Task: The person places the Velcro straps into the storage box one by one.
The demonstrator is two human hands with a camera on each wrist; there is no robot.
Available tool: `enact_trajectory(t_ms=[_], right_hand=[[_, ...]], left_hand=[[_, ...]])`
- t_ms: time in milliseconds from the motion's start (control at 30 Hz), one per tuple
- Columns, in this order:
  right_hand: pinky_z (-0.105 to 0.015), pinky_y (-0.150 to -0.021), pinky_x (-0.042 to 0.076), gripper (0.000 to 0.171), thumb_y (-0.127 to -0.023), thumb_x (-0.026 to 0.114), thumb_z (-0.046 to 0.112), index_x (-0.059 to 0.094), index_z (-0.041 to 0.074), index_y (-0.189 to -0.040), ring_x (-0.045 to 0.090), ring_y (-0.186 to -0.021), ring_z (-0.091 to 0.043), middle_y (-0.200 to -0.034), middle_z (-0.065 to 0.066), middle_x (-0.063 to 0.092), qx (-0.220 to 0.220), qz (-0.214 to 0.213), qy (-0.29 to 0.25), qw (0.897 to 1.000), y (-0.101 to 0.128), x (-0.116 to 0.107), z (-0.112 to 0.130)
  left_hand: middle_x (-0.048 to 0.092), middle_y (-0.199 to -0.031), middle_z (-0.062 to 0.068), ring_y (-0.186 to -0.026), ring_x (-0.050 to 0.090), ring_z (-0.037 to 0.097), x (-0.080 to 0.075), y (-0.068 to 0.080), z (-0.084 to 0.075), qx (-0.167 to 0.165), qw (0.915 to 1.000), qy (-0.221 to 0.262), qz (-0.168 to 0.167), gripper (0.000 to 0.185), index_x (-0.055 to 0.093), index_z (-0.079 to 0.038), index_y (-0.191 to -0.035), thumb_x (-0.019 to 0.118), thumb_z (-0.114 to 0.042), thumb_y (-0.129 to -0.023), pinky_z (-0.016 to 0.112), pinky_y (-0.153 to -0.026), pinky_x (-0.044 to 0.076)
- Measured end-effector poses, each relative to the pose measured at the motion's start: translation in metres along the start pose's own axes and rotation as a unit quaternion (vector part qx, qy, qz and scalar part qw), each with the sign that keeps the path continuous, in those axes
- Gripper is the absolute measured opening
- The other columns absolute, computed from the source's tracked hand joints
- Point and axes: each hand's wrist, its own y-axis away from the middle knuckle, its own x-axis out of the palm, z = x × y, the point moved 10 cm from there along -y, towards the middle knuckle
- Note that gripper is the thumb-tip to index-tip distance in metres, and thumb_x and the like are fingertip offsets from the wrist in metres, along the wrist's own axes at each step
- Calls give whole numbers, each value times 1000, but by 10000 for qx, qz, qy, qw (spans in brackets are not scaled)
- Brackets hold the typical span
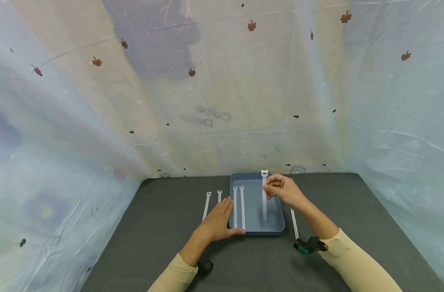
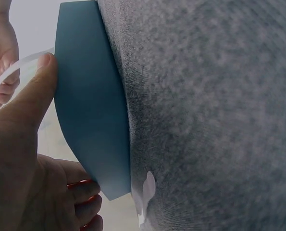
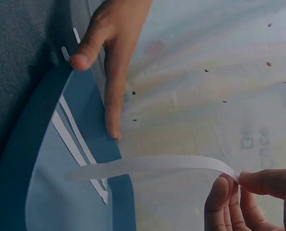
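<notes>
**White slotted-head strap [image 1: 264, 209] held over a shallow blue rectangular tray [image 1: 254, 211]**

Left of the tray, two flat white straps [image 1: 206, 205] lie on the dark grey cloth-topped counter [image 1: 163, 227], one partly hidden by the left hand [image 1: 217, 221]. Right of the tray, another flat white strap [image 1: 294, 224] lies beneath the right forearm, its near end meeting the black wrist camera [image 1: 307, 245] in the head view. Behind the tray rises a pale printed plastic sheet [image 1: 244, 138].

Inside the tray, two slim white straps [image 1: 235, 207] lie side by side near its left wall. The left hand's fingers extend along that wall, thumb at the near rim. The right hand [image 1: 283, 190] pinches the held strap between thumb and fingers; whether its lower end touches the tray floor cannot be told.

The tray sits close to the counter's far edge; counter surface stretches toward the near side and widely to both sides of it.
</notes>
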Motion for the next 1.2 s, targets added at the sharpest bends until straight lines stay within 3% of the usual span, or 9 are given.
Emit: enact_trajectory(t_ms=[467,900,1067,1200], right_hand=[[-33,-77,65,21,-106,70,10,62,-7,-116,72,-80,-23,-90,-11,73,497,316,-307,9978,-11,31,-28],[-31,-77,64,23,-107,68,9,62,-9,-120,74,-90,-32,-98,-15,75,841,163,-283,9959,-28,26,-40],[-41,-85,65,23,-106,70,10,64,-8,-119,74,-92,-33,-99,-15,76,890,41,-88,9960,-38,23,-49],[-46,-89,65,26,-106,70,11,64,-9,-121,74,-94,-34,-103,-22,75,917,33,-20,9958,-44,23,-54]], left_hand=[[20,-178,18,-165,20,31,-2,0,0,39,10000,-12,-58,120,23,1,-170,66,-79,-92,45,-134,19],[19,-178,18,-165,19,31,2,0,2,0,10000,-7,-53,121,23,1,-170,65,-81,-90,45,-134,19],[18,-178,17,-165,18,30,2,0,3,-22,10000,40,-38,122,22,0,-170,65,-81,-90,45,-134,18],[19,-178,17,-165,18,29,2,1,2,-25,10000,16,-19,121,23,0,-170,65,-81,-90,45,-134,19]])
